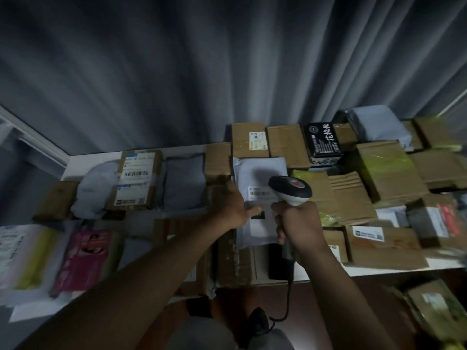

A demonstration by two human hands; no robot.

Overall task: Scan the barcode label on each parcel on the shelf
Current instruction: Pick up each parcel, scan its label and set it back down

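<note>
A white handheld barcode scanner (290, 192) with a dark head is gripped by its handle in my right hand (299, 224). Its head hangs over the barcode label (260, 193) of a grey-white poly mailer (257, 173) lying on the parcels in the middle of the white shelf (83, 160). My left hand (231, 204) lies on the mailer's left edge beside the label, thumb touching the bag. The scanner's black cable (288, 299) hangs down below the shelf edge.
Several cardboard boxes, grey bags and a black printed box (322, 142) cover the shelf to the right and back. A labelled brown box (137, 178) and pink and yellow packets (86, 258) lie left. A grey curtain hangs behind. More parcels sit lower right (434, 306).
</note>
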